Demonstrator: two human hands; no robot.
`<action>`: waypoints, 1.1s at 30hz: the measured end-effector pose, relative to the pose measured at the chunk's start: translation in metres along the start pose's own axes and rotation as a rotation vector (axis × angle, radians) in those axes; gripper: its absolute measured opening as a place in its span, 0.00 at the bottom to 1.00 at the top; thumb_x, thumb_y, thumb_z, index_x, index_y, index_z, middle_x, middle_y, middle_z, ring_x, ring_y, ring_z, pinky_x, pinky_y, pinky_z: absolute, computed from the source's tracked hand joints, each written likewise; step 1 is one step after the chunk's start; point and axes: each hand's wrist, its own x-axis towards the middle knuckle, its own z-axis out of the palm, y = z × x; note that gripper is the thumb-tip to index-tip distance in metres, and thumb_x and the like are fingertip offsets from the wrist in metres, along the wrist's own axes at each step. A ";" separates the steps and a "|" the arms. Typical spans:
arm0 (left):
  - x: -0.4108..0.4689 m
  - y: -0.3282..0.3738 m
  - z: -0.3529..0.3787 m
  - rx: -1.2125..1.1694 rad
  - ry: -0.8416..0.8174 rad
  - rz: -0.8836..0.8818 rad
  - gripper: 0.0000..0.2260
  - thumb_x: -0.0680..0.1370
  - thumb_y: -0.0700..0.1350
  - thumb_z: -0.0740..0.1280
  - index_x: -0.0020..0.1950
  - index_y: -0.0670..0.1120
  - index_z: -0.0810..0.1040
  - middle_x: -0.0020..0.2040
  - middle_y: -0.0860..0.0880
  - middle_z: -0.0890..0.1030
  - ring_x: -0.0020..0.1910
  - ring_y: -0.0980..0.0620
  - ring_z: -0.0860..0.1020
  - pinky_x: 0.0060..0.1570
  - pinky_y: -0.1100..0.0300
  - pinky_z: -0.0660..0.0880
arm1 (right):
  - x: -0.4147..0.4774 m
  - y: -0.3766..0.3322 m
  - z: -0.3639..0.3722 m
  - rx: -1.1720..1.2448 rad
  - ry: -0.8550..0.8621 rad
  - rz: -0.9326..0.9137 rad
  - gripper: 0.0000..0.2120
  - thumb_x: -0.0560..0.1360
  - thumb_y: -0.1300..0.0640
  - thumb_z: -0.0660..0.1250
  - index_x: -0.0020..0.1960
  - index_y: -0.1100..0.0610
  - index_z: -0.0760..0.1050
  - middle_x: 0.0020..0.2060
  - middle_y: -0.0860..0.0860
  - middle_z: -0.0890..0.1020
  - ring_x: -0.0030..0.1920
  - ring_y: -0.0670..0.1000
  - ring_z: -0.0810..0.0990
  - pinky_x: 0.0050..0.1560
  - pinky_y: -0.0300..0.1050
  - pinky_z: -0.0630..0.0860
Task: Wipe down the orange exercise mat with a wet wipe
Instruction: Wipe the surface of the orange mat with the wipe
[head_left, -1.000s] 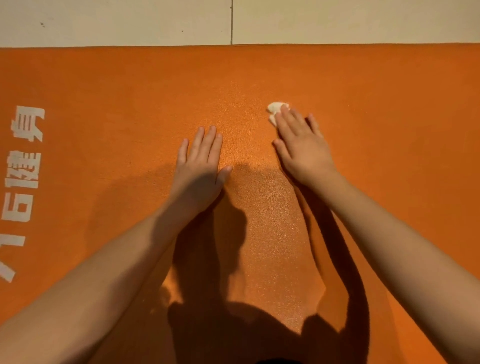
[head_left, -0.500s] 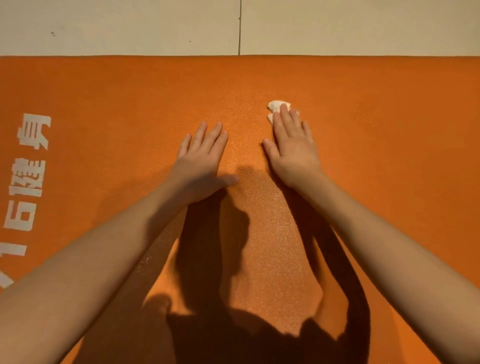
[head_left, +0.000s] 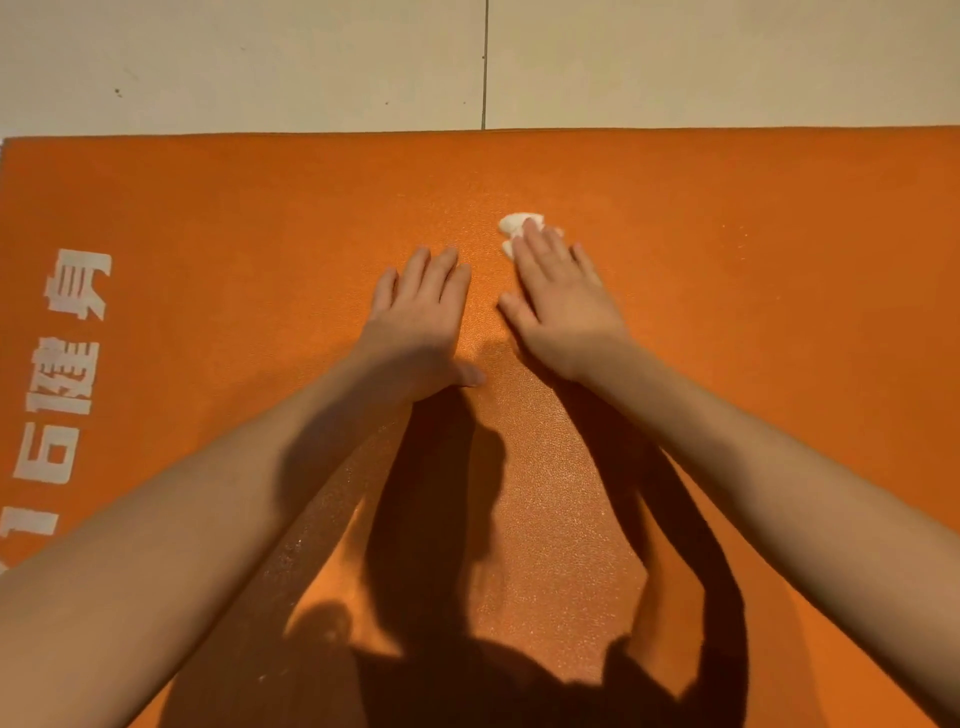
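The orange exercise mat (head_left: 727, 270) fills most of the view and lies flat on the floor. A small crumpled white wet wipe (head_left: 514, 226) sits on the mat near its far edge. My right hand (head_left: 558, 296) lies flat with straight fingers pressing on the wipe, which shows only past the fingertips. Just to its left, my left hand (head_left: 421, 317) rests flat on the mat, fingers straight and together, thumb out to the right. Both forearms reach in from the bottom corners.
Beige floor tiles (head_left: 260, 62) with a dark grout line lie beyond the mat's far edge. White printed characters (head_left: 67, 332) run along the mat's left side. A dark shadow of arms and head covers the near middle of the mat.
The view has tilted so more floor shows beyond the mat. Both hands have drawn closer together, the left one reaching farther forward. The wipe stays under the right fingers.
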 end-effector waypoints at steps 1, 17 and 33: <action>0.001 0.000 -0.001 -0.014 -0.030 -0.006 0.53 0.70 0.63 0.73 0.80 0.45 0.43 0.80 0.48 0.40 0.79 0.46 0.39 0.76 0.44 0.41 | -0.004 0.003 -0.001 -0.029 -0.009 -0.085 0.31 0.83 0.44 0.48 0.80 0.57 0.45 0.79 0.53 0.45 0.79 0.52 0.43 0.77 0.50 0.39; 0.013 0.009 -0.013 -0.012 -0.044 -0.028 0.49 0.69 0.59 0.76 0.80 0.48 0.50 0.80 0.47 0.48 0.78 0.45 0.47 0.74 0.42 0.51 | 0.058 0.046 -0.035 -0.136 -0.004 0.055 0.29 0.84 0.46 0.46 0.80 0.56 0.44 0.80 0.52 0.46 0.79 0.52 0.45 0.76 0.52 0.40; 0.010 0.027 -0.011 0.053 -0.130 -0.046 0.53 0.69 0.67 0.69 0.80 0.48 0.40 0.80 0.45 0.37 0.78 0.40 0.37 0.75 0.37 0.46 | 0.061 0.046 -0.044 -0.069 -0.022 0.103 0.36 0.82 0.39 0.48 0.80 0.60 0.43 0.79 0.57 0.44 0.79 0.56 0.43 0.76 0.49 0.40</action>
